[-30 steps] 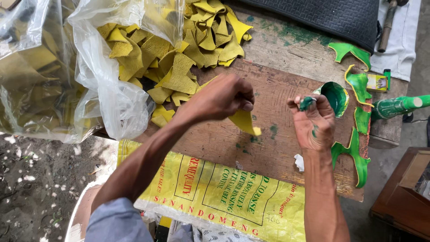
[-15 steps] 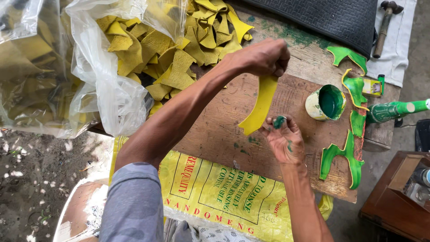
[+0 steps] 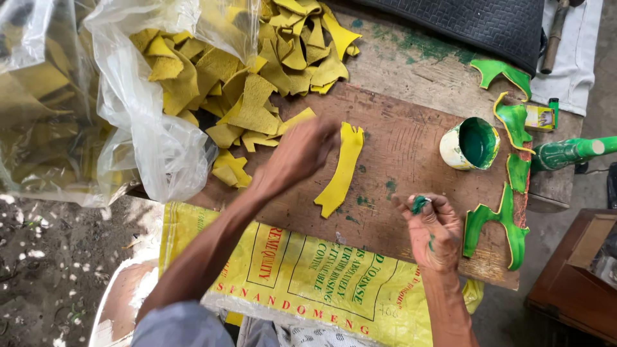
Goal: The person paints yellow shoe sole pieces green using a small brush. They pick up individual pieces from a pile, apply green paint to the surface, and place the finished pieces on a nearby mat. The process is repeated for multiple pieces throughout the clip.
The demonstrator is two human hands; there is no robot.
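A long curved yellow piece (image 3: 342, 168) lies flat on the brown wooden board (image 3: 411, 154). My left hand (image 3: 297, 154) rests beside its left edge, fingers touching or just off it, blurred by motion. My right hand (image 3: 432, 228) hovers near the board's front edge, pinching a small green-stained dauber (image 3: 419, 204) between its fingertips; green paint marks the fingers. A white cup of green paint (image 3: 472, 142) stands on the board to the right.
A heap of yellow cut pieces (image 3: 257, 77) spills from clear plastic bags (image 3: 122, 96) at the back left. Green-painted pieces (image 3: 498, 222) lie along the board's right edge. A yellow printed sack (image 3: 302, 276) covers my lap. A black mat (image 3: 475, 22) lies behind.
My left hand has lowered the yellow piece from upright in the air to flat on the board. My right hand has shifted right, still holding the dauber.
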